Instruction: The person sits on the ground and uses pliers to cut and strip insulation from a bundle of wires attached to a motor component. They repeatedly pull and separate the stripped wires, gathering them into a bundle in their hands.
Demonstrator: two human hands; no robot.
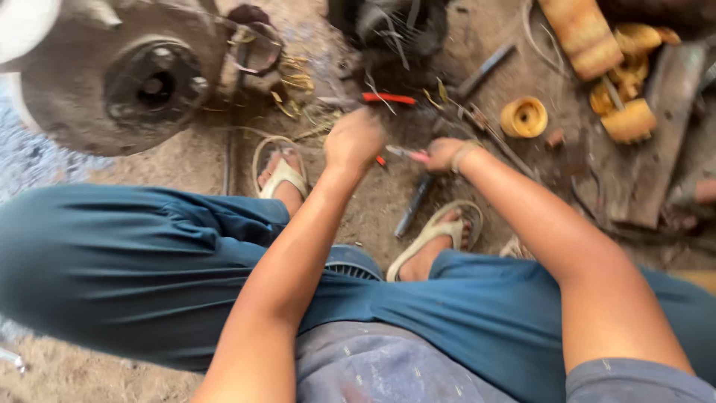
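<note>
The person sat low over a dirt floor (89,373), knees apart in blue trousers (134,261), so both arms could reach down between pale sandals (436,231) to the work on the ground. The left hand (354,140) was closed into a fist, knuckles up, over something at the edge of a dark tangle of wire and metal parts (395,45); what it gripped was hidden under the fingers, though a red-handled tool (389,98) lay just beyond it, and whether the two touched could not be told. The right hand (445,154), a band at its wrist, was wrapped around the pinkish-red grip of a small hand tool (409,154), its metal end pointing toward the left fist, apparently so one hand steadied while the other worked. A dark metal rod (414,205) lay on the floor between the feet, close under the hands. A large grey round motor housing with a dark hub (149,82) stood to the left, well apart. Yellow wire spools (523,117) and yellowed cylindrical pieces (630,119) lay scattered to the right beside a rusty flat metal bar (664,134), within reach but away from the hands.
</note>
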